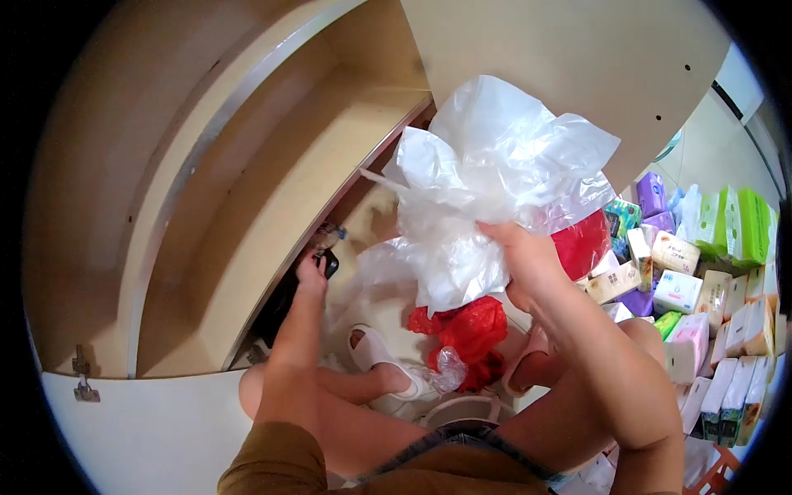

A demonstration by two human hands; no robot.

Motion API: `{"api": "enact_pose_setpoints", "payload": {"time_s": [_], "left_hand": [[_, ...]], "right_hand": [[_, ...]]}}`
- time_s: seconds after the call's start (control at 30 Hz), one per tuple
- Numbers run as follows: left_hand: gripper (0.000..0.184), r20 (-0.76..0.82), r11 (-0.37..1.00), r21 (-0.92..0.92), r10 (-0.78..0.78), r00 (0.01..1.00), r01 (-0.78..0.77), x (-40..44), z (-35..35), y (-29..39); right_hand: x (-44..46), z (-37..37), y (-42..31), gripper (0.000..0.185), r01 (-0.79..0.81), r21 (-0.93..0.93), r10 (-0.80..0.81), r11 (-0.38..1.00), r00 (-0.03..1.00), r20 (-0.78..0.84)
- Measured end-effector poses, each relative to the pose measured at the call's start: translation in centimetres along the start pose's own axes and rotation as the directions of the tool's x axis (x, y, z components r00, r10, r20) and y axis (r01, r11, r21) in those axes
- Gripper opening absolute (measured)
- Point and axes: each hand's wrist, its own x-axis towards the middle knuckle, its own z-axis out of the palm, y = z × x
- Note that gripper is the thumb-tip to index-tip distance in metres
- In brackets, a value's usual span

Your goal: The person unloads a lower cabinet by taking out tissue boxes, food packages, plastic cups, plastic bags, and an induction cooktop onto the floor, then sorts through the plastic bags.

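Note:
My right hand (528, 262) is closed around a bunch of crumpled clear and white plastic bags (495, 157), held up in front of the cabinet. A red plastic bag (584, 244) shows behind that wrist, and more red plastic bags (470, 330) hang or lie below the bunch. Down at the opening of the lowest cabinet compartment, my left hand (310, 271) has its fingers closed at a small dark object (328, 264), whose kind I cannot make out. A small crinkled clear item (332, 233) lies just beyond it.
The open cabinet has wooden shelves (272, 165) on the left, with one door (569, 66) behind the bags and another door (148, 421) at lower left. Many tissue packs (681, 293) are heaped on the right floor. A whitish round rim (466, 408) sits between my feet.

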Motion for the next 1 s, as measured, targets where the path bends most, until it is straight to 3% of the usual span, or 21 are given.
{"api": "enact_pose_setpoints", "payload": {"time_s": [0.07, 0.13, 0.27, 0.3, 0.37, 0.47, 0.6, 0.67, 0.73, 0.9, 1.0], "left_hand": [[0.032, 0.257, 0.998, -0.008, -0.059, 0.965, 0.063, 1.1, -0.7, -1.0], [0.029, 0.231, 0.999, -0.043, 0.009, 0.973, 0.001, -7.2, 1.7, 0.4], [0.016, 0.339, 0.966, 0.039, -0.253, 0.906, 0.255, -10.7, 2.0, 1.1], [0.016, 0.342, 0.971, 0.03, -0.234, 0.91, 0.238, -11.8, 2.1, 1.6], [0.014, 0.362, 0.925, 0.143, -0.38, 0.851, 0.352, -13.9, 2.1, 2.2], [0.014, 0.44, 0.919, 0.225, -0.393, 0.807, 0.324, -14.9, 1.5, 2.2], [0.025, 0.467, 0.929, 0.249, -0.363, 0.806, 0.274, -21.5, 2.4, 5.6], [0.038, 0.555, 0.923, 0.239, -0.385, 0.738, 0.301, -23.8, 2.2, 7.4], [0.039, 0.623, 0.935, 0.212, -0.352, 0.698, 0.283, -24.3, 1.5, 8.8], [0.041, 0.779, 0.972, 0.057, -0.186, 0.599, 0.228, -27.7, 0.5, 13.1], [0.041, 0.825, 0.978, -0.047, -0.075, 0.561, 0.201, -27.5, -0.1, 14.8]], "right_hand": [[0.2, 0.0, -0.3, 0.037, -0.029, 0.055, 0.027, 0.998, 0.999, 0.037], [0.6, 0.0, -0.4, 0.038, -0.009, 0.095, 0.001, 0.995, 0.996, 0.086], [0.9, 0.1, -0.6, 0.036, 0.024, 0.172, -0.045, 0.985, 0.992, 0.117], [0.8, 0.2, -0.9, 0.036, 0.029, 0.176, -0.054, 0.984, 0.989, 0.135], [0.4, 0.5, -1.5, 0.035, 0.019, 0.207, -0.045, 0.978, 0.991, 0.122], [0.3, 0.5, -2.3, 0.034, 0.074, 0.19, -0.091, 0.979, 0.992, 0.084], [0.5, 0.0, -3.1, 0.038, 0.107, 0.231, -0.133, 0.967, 0.986, 0.103], [0.7, -0.3, -3.4, 0.04, 0.117, 0.231, -0.151, 0.966, 0.979, 0.136], [0.6, -0.5, -3.5, 0.039, 0.12, 0.236, -0.159, 0.964, 0.975, 0.154], [0.8, -1.5, -4.0, 0.04, 0.099, 0.231, -0.141, 0.968, 0.975, 0.171], [0.3, -1.9, -4.2, 0.042, 0.088, 0.249, -0.157, 0.964, 0.95, 0.269]]}}
